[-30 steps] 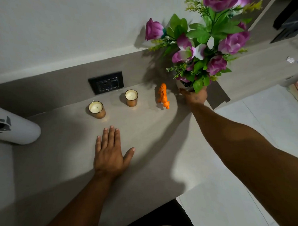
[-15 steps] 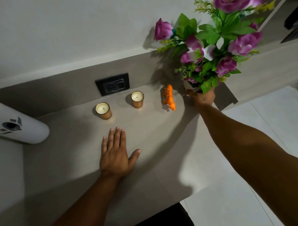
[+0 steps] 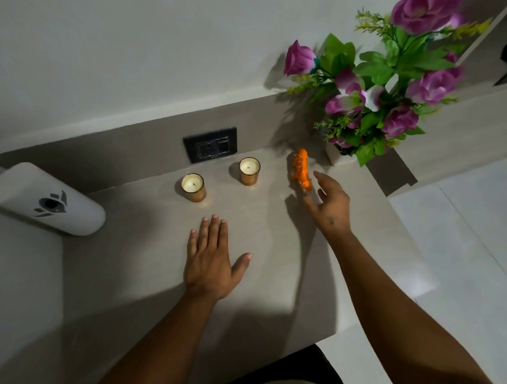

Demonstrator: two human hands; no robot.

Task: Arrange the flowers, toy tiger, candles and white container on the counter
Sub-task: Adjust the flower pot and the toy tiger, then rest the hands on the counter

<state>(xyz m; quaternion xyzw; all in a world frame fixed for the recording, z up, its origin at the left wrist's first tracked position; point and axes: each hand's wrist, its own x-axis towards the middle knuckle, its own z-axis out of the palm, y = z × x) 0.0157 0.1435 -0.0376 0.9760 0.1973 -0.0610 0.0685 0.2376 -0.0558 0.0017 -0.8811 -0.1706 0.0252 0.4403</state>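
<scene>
white container far left on the counter, two candles (side by side) centre, toy tiger right, flowers rightmost

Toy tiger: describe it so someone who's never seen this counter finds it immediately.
Start at the black wall socket on the backsplash of the grey counter. Go right along the back, past the two candles in gold glasses, toward the pot of purple flowers. The toy tiger stands just short of the pot, by the open right hand: the only orange, black-striped item.
</scene>
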